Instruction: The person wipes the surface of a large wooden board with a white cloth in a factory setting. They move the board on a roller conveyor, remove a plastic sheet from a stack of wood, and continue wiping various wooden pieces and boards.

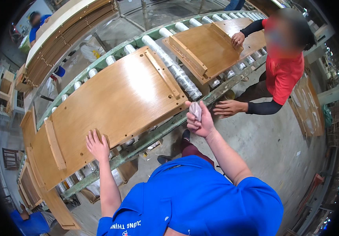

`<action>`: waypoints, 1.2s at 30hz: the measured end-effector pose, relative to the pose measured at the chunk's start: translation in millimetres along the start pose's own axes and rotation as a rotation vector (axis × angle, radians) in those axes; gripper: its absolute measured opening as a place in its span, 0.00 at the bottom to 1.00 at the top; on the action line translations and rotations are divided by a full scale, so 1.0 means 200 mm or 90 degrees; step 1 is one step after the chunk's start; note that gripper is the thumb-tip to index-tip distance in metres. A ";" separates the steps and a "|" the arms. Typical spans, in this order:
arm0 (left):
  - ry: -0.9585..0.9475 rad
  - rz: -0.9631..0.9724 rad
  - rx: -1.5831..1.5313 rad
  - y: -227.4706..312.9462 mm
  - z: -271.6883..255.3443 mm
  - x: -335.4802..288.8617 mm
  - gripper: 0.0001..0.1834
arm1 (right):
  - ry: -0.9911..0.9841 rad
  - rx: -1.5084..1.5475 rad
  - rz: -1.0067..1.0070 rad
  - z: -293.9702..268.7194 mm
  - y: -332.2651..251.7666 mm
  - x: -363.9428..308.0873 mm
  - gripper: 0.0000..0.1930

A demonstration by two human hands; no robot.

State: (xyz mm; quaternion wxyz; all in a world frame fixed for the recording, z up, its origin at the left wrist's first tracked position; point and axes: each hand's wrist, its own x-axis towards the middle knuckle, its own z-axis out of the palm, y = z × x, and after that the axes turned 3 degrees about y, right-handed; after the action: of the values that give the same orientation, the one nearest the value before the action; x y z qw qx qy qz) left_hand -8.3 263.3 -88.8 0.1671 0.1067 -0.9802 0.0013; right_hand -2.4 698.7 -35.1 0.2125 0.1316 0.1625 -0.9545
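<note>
A long varnished wooden panel (106, 94) lies flat on a roller conveyor in front of me. Wooden battens cross it near both ends, one at the right end (161, 74) and one toward the left (54, 144), and small drilled holes dot its face. My left hand (98, 146) rests on the panel's near edge, palm down with fingers spread. Beside the near right corner, my right hand (206, 124) is closed around a small crumpled, pale pinkish-grey pad (195, 111). Whether it is sandpaper or cloth, I cannot tell.
Wrapped rollers (173, 67) and a green conveyor rail (150, 142) run under the panels. A co-worker in a red shirt (285, 76) stands at the right, one hand on another panel (205, 49). Stacked boards (71, 35) stand at the far left.
</note>
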 end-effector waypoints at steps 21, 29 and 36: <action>-0.081 0.123 -0.053 0.86 0.10 0.37 0.23 | 0.250 -0.602 -0.508 -0.04 -0.61 1.67 0.14; -0.097 0.098 -0.062 0.84 0.12 0.37 0.25 | 0.226 -0.807 -0.556 0.04 -0.56 1.83 0.14; -0.103 0.098 -0.064 0.83 0.12 0.37 0.25 | 0.237 -1.026 -0.619 0.04 -0.51 1.85 0.14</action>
State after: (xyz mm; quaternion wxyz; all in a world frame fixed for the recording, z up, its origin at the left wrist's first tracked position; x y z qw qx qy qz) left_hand -119.1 409.9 -82.3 0.0920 0.0226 -0.9945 -0.0435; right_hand -373.7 648.8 -119.3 -0.2091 0.0138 0.8383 -0.5033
